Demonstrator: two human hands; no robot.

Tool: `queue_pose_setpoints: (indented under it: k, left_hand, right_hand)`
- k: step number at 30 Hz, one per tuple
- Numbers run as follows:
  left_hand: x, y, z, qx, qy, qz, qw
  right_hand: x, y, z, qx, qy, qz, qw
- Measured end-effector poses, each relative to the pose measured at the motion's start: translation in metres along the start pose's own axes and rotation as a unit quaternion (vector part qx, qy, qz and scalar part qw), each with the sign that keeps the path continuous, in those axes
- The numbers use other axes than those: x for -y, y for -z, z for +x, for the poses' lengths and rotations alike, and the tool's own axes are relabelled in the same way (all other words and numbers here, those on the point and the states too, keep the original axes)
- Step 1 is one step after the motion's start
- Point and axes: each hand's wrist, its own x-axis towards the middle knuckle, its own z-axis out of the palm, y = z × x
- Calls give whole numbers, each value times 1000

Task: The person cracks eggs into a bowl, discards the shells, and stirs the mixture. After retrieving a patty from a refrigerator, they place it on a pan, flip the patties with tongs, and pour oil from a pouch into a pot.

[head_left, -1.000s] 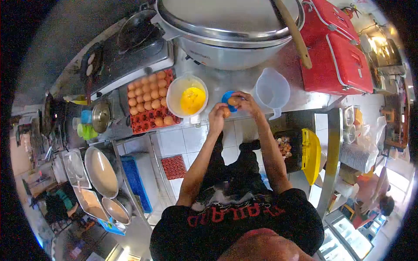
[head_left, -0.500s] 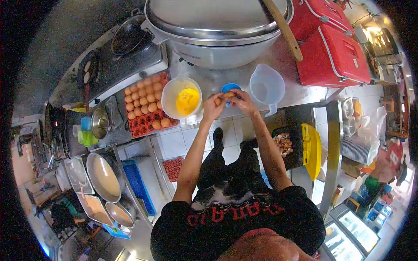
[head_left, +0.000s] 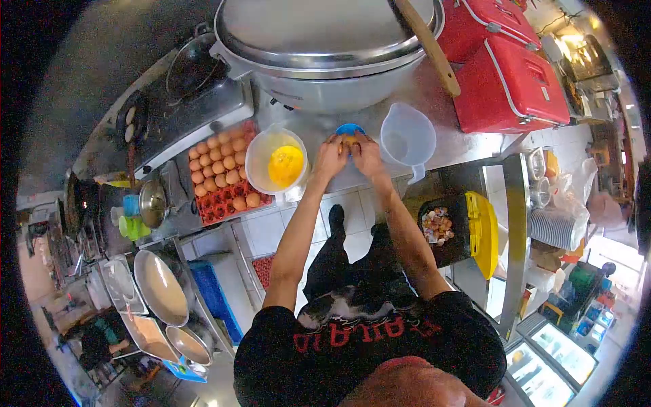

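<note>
Centrally, one brown egg [head_left: 350, 140], smooth and rounded, mostly hidden. My left hand [head_left: 330, 157] and right hand [head_left: 368, 156] meet around it, the fingers of each curled inward and closed on it; whether the shell is whole or cracked, I cannot tell.

Item: blue cup [head_left: 350, 127], small, round-rimmed, just beyond my fingertips on the bench [head_left: 468, 150], which is brushed metal with a dull sheen.

Item: mixing container [head_left: 255, 161], round, cloudy translucent plastic, to the left of my left hand; inside, a glossy pool of egg yolks [head_left: 285, 166], deep yellow.

Item: measuring jug [head_left: 407, 132], milky translucent plastic, handle toward me, near my right hand.

Item: egg tray [head_left: 215, 213], red, moulded into pockets, beside the mixing container. Rows of matte brown eggs [head_left: 220, 164] fill the far part; the near part shows bare pockets and a pair of eggs.

Item: large pot [head_left: 319, 88], silver-grey, broad and rounded, beneath a shiny domed lid [head_left: 319, 30]; a wooden paddle [head_left: 428, 51], long and flat-ended, lies over its right side.

Item: cool boxes [head_left: 512, 88], red, hard-sided, pale-edged, right of the pot.

Item: eggshells [head_left: 437, 226], broken and jagged, heaped in a dark bin below the bench, beside a yellow lid [head_left: 483, 234].
</note>
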Motion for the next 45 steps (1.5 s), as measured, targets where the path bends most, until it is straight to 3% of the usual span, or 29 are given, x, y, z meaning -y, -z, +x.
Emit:
queue_pose_setpoints:
  k: [4,10,16,22,24,26,28,30,32,34,36,39,40,41,42,43,45]
  left_hand:
    - [11,-1,4,-17,8,9,1000]
    - [16,-3,-2,-9,16,95,995]
    - [0,0,-40,8,52,110,993]
    - [-4,3,-67,-22,66,36,997]
    - [-12,3,-72,-50,71,-4,996]
    - [-32,9,-74,-75,69,-38,994]
    - [-40,-2,-82,-70,56,-82,993]
    - [-57,-17,-93,-58,36,-125,990]
    - [-89,-36,-101,-37,9,-169,985]
    - [-139,-43,-99,242,132,-160,948]
    - [-155,-119,-114,162,-66,-250,952]
    - [-223,-191,-128,205,-158,-238,936]
    - [-230,-217,-139,211,-181,-223,934]
    - [-233,-227,-146,249,-178,-223,926]
    - [-240,-230,-147,284,-175,-223,916]
    - [-248,-233,-147,319,-173,-222,905]
    - [-242,-207,-148,335,-35,-396,854]
  right_hand:
    - [-13,-7,4,-14,55,-61,997]
    - [1,-3,1,48,39,-159,985]
    - [26,12,-26,72,48,-130,988]
    - [59,59,-63,-87,113,49,989]
    - [62,93,-96,-27,-99,152,983]
    - [58,119,-128,-137,-97,236,957]
    - [37,150,-161,-190,-149,238,941]
    - [-11,168,-202,-219,-201,109,948]
    - [-38,190,-237,-267,-238,188,915]
    - [-75,203,-274,-281,-320,302,853]
    - [-95,210,-301,-294,-379,307,822]
    - [-112,225,-327,-307,-385,306,815]
    - [-133,226,-344,-299,-404,92,860]
    - [-150,229,-360,-276,-404,-128,863]
    - [-148,236,-361,-240,-384,-340,824]
    - [-146,243,-361,-296,-284,-417,811]
    - [-132,251,-340,-342,-296,-239,859]
